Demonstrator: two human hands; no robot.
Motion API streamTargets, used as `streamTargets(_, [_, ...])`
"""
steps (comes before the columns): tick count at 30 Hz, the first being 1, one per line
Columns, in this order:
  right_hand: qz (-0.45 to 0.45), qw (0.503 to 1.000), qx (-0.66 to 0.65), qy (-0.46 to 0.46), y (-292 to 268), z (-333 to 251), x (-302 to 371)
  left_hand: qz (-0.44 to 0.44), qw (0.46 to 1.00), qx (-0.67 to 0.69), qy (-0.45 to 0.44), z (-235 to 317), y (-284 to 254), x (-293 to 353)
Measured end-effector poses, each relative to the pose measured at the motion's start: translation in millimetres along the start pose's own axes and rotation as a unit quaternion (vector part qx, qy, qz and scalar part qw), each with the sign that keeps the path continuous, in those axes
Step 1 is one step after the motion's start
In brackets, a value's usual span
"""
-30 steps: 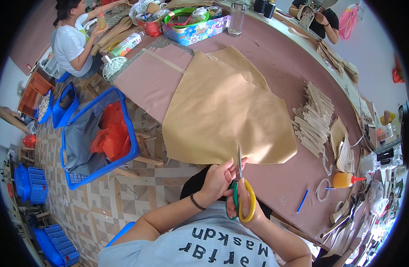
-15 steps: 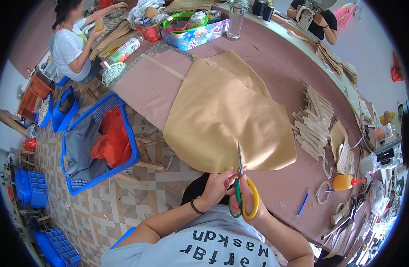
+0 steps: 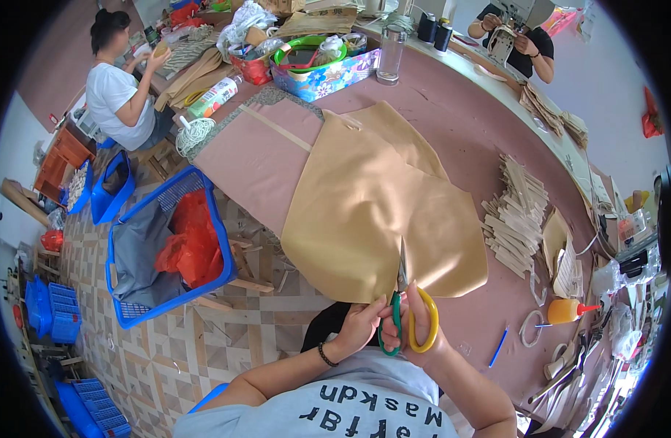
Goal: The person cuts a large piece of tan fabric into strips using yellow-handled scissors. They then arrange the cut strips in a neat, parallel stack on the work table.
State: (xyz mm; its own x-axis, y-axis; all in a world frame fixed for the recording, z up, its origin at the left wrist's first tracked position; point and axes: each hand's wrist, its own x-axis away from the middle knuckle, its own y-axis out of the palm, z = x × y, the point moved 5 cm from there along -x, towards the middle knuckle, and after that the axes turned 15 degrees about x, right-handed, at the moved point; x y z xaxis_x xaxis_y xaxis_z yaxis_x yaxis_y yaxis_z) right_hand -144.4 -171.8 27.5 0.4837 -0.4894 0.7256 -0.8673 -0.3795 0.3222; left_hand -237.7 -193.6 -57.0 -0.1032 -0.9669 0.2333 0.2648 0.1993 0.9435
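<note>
A large sheet of shiny tan-gold material lies across the table and reaches over its near edge toward me. My right hand grips scissors with one yellow and one green handle loop. Their narrow metal blades point away from me over the sheet's near edge. My left hand pinches that same edge just left of the blades, thumb and fingers pressed together. A dark bead bracelet circles the left wrist. Whether the blades are parted is hard to make out.
Tan strips are heaped on the table's right, with an orange squeeze bottle and blue pen nearer. A blue basket with red plastic stands left. A flowered box and glass sit behind. Two people work beyond.
The whole view has shifted slightly. My scissors reach a little farther over the sheet, and my left hand still pinches its edge. The person at left has drawn in an outstretched arm.
</note>
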Motion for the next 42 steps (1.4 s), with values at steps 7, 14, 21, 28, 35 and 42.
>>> streamTargets(7, [-0.012,1.000,0.011,-0.001,-2.9,-4.7,-4.0,-0.003,0.999,-0.002,0.037,3.7,6.0,0.1])
streamTargets(14, [-0.002,1.000,-0.003,-0.009,-1.4,-20.1,-7.4,-0.059,0.998,0.027,-0.026,6.0,-1.5,-1.2])
streamTargets(21, [0.006,1.000,0.029,-0.009,-13.0,-19.6,-13.2,0.001,0.998,-0.063,-0.005,7.0,-1.3,3.1])
streamTargets(28, [-0.018,0.998,-0.063,-0.003,-4.1,-36.5,-16.4,-0.049,0.997,-0.054,-0.007,9.9,3.3,4.6])
streamTargets(35, [-0.071,0.996,-0.050,-0.033,-19.5,-32.2,-27.9,-0.055,0.996,-0.071,0.001,7.1,-7.8,3.0])
streamTargets(42, [-0.051,0.988,-0.142,0.019,-3.1,-46.9,-19.9,-0.122,0.989,-0.087,0.008,18.5,17.5,1.9])
